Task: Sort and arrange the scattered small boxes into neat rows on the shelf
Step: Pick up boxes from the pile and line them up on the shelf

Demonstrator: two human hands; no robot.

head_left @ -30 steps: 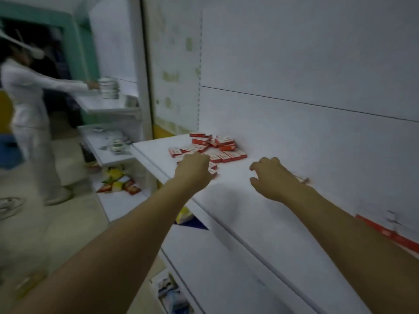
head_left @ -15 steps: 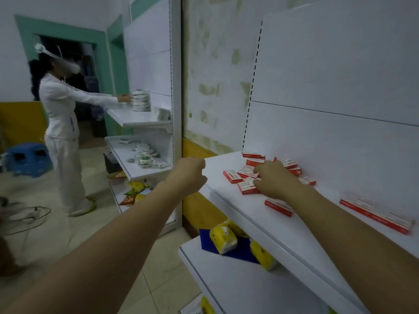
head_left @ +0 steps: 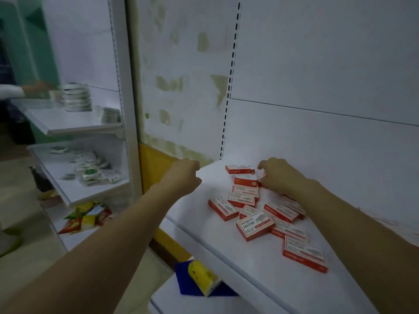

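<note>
Several small red-and-white boxes [head_left: 255, 225] lie scattered and overlapping on the white shelf [head_left: 244, 264]. My right hand [head_left: 280, 175] reaches over the far end of the pile, fingers curled down onto a box [head_left: 246, 180] near the back panel; whether it grips that box is hidden. My left hand [head_left: 183, 175] hovers at the shelf's left corner, fingers curled, with nothing visible in it. One box [head_left: 239, 169] lies farthest back, and another [head_left: 305, 253] lies nearest me.
A lower shelf holds a yellow pack [head_left: 203, 278] on blue packaging. To the left stands another shelf unit [head_left: 74, 128] with white tins, small packets and snack bags. Another person's sleeve and hand [head_left: 27, 89] reach to its top shelf.
The view has moved closer to the shelf. My right hand has slid toward the back of the pile. My left hand has come up to the shelf's left corner.
</note>
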